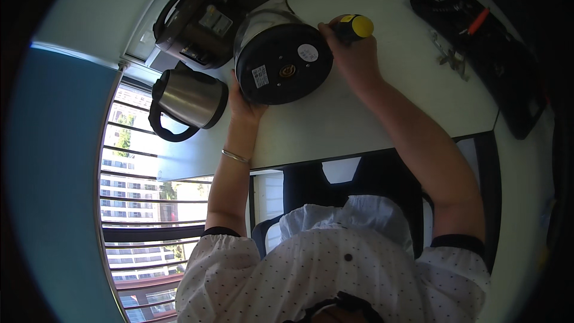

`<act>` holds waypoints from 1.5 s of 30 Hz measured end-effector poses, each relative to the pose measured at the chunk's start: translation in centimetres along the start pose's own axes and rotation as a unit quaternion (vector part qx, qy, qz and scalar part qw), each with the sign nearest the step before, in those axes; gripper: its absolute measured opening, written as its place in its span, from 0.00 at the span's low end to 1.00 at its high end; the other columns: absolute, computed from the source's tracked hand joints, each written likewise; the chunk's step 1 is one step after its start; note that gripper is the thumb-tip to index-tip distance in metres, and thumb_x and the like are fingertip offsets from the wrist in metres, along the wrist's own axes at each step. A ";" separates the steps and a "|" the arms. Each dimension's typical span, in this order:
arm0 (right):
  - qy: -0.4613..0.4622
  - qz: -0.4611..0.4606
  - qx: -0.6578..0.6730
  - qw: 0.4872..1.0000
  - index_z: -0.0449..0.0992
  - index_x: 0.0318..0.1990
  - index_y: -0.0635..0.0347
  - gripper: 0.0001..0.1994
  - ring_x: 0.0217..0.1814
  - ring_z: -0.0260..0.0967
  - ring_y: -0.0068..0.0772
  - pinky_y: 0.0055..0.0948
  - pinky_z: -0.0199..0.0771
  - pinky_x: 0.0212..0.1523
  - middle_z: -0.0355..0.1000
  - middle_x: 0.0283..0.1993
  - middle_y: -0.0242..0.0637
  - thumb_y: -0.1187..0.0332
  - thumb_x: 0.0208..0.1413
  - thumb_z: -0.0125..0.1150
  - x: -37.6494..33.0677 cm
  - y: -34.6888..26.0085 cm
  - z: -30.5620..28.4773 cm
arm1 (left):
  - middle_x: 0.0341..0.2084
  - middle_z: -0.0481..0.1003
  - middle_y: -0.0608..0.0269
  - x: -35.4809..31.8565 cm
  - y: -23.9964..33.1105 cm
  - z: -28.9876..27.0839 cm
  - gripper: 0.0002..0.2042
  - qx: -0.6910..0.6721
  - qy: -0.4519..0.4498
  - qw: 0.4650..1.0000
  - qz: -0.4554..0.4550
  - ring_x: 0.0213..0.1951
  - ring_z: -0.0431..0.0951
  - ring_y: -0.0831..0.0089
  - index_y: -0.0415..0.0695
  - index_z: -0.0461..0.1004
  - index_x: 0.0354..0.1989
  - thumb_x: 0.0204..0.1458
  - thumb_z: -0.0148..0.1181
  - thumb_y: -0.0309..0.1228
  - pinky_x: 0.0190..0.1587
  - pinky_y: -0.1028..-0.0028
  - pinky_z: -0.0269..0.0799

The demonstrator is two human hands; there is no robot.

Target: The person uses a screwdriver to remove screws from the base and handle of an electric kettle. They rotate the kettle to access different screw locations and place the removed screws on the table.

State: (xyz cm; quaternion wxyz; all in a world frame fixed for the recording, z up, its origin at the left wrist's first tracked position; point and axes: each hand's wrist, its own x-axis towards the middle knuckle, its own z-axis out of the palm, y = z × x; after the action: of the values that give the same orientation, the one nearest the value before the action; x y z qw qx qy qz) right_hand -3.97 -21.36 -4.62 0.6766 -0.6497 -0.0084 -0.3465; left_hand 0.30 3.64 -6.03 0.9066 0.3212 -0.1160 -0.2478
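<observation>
A steel electric kettle (281, 54) lies on its side on the white table (359, 113), its round black base facing me. My left hand (242, 104) holds the kettle's lower left edge, fingers behind the body. My right hand (353, 54) grips a screwdriver with a black and yellow handle (356, 26) at the base's upper right rim; the tip is hidden.
A second steel kettle with a black handle (185, 100) lies left of my left hand. A black appliance (194, 24) stands behind it by the window. A black tool tray (478, 42) with a red-handled tool sits at the far right, small metal parts (451, 57) beside it.
</observation>
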 end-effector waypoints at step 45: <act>0.034 0.171 0.122 0.977 0.70 0.34 0.64 0.09 0.28 0.68 0.23 0.22 0.75 0.26 0.68 0.30 0.36 0.69 0.51 0.62 1.3 0.3 -0.9 | 0.23 0.75 0.58 -0.3 0.1 0.0 0.15 -0.019 0.125 0.992 -0.006 0.31 0.78 0.61 0.41 0.70 0.25 0.56 0.53 0.41 0.37 0.59 0.77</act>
State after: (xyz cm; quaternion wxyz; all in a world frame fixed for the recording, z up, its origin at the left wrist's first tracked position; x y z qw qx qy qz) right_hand -3.24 -22.74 -4.43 0.8000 -0.5418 0.0830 -0.2438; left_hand 0.10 3.83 -5.94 0.9185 0.3328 0.0055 -0.2133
